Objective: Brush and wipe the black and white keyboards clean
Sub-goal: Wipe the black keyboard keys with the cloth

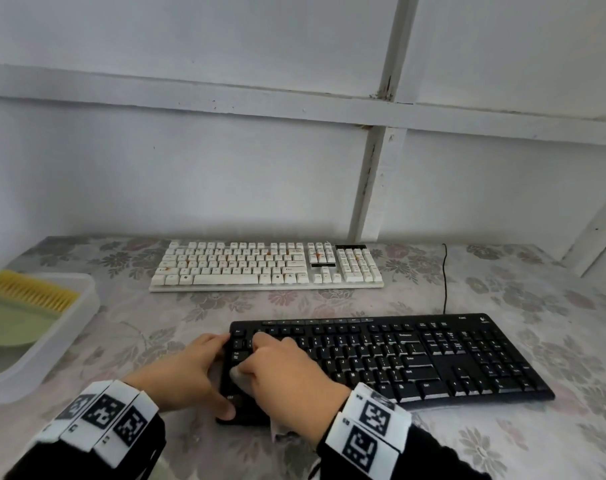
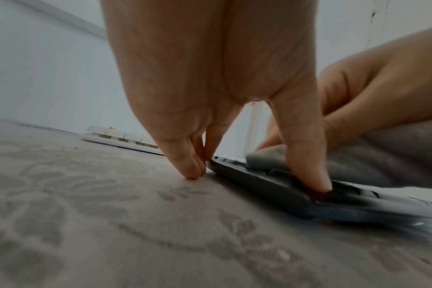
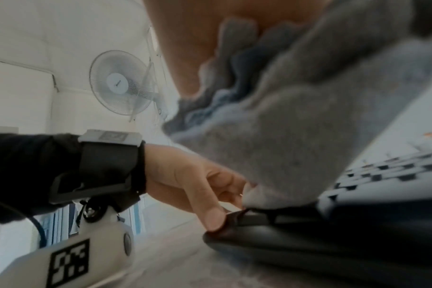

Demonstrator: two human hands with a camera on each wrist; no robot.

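— Entry check: where was the black keyboard (image 1: 398, 355)?
— Near right on the flowered tablecloth (image 1: 329, 303); white keyboard (image 1: 266, 266) far, by the wall.
— Left hand (image 1: 187, 370)?
— I noted the fingers straight, pressed together, tips on the tablecloth at the keyboard's left edge, thumb pressing its near-left corner.
— Right hand (image 1: 287, 372)?
— Curled round the grey cloth (image 3: 284, 136), pressed on the leftmost keys. Brush (image 1: 27, 296) lay in the tray (image 1: 90, 299), left.

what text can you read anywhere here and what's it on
"Backspace": black keyboard key
"Enter": same keyboard
"Tab": same keyboard
Its corner logo, white keyboard legends and wrist tag numbers: too small or blurred to read.
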